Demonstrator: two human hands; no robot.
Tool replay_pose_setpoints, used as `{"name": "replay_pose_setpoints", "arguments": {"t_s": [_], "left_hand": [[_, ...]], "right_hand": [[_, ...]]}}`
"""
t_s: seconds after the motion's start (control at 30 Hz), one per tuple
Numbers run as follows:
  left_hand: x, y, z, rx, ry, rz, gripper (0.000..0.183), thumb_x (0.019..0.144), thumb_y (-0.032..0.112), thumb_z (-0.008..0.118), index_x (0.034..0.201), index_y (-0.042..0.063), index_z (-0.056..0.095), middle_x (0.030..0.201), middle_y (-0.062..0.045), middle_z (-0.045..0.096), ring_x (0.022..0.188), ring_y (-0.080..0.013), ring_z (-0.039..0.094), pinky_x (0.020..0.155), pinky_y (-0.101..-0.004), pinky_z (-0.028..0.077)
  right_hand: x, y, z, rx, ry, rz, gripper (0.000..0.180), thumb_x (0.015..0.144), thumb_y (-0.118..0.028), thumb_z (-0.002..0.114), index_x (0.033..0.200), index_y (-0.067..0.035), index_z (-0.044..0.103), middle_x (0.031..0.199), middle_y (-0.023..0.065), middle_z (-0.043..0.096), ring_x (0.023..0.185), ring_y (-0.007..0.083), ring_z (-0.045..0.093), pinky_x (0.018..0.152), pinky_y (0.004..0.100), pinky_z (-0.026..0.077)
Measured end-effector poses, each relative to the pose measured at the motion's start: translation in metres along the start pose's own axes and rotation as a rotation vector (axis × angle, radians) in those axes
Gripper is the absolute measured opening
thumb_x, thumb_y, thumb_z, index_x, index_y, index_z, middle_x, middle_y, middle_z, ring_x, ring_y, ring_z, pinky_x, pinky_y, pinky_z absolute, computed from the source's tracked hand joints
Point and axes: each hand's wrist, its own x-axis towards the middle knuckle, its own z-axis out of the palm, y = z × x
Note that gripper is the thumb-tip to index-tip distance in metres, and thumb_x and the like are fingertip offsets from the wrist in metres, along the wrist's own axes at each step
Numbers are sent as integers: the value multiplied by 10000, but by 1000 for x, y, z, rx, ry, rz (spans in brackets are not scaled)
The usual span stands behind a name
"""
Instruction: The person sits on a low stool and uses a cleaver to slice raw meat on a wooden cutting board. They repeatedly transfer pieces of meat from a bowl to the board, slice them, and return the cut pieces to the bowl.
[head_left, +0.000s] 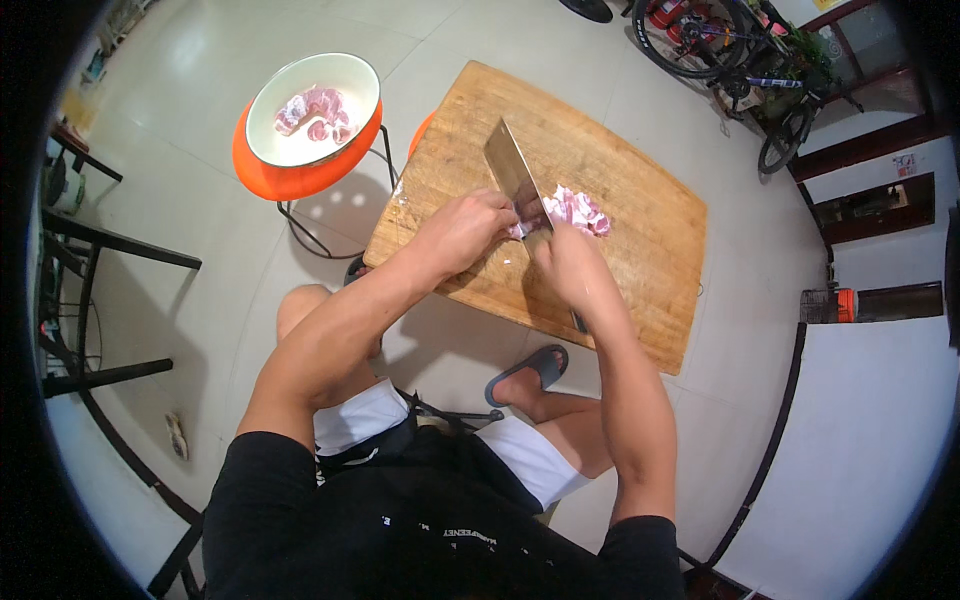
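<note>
My right hand (566, 251) grips a broad-bladed cleaver (510, 157), its blade standing on edge over a wooden cutting board (637, 300). Left of the blade, the bent fingers of my left hand (471, 223) hold down a small piece of raw meat (516, 232), mostly covered by the fingers. Cut raw meat (581, 210) lies in a small heap on the right side of the blade. A tiny white scrap (507, 262) rests on the board nearer to me.
A white enamel basin (262, 97) with larger pieces of raw meat (315, 109) stands on an orange stool (255, 176), left of the board. Black furniture legs (120, 240) stick out at the left. A bicycle (742, 75) stands at the far right, near a white wall.
</note>
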Motion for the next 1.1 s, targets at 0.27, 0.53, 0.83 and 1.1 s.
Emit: {"name": "replay_pose_setpoints", "arguments": {"t_s": [0.27, 0.53, 0.83, 1.1], "left_hand": [[-3, -1, 9, -37, 8, 5, 135, 923, 147, 722, 990, 35, 757, 1009, -132, 705, 1020, -367, 681, 870, -479, 569], [-5, -4, 2, -67, -31, 78, 131, 922, 147, 738, 985, 39, 777, 1002, -135, 714, 1014, -354, 685, 868, -463, 567], [4, -3, -2, -171, 68, -26, 138, 924, 129, 767, 1011, 22, 764, 993, -136, 719, 964, -352, 692, 852, -441, 570], [0, -10, -9, -79, 66, -47, 125, 916, 93, 773, 1001, 11, 734, 973, -138, 721, 923, -340, 706, 808, -424, 574]], "right_hand": [[-55, -3, -8, -34, -7, 110, 233, 949, -110, 610, 949, 122, 633, 941, 404, 669, 976, 577, 662, 870, 614, 527], [43, -6, -3, 136, -85, 138, 255, 946, -147, 598, 900, 95, 664, 807, 299, 719, 734, 404, 755, 677, 508, 591], [-8, 76, -30, 851, -94, 457, 125, 956, -122, 563, 872, -35, 593, 613, 11, 517, 426, 126, 458, 405, 339, 395], [-42, 42, -49, 571, 58, 402, 147, 996, -146, 575, 879, -58, 568, 636, 12, 535, 430, 119, 477, 411, 309, 404]]}}
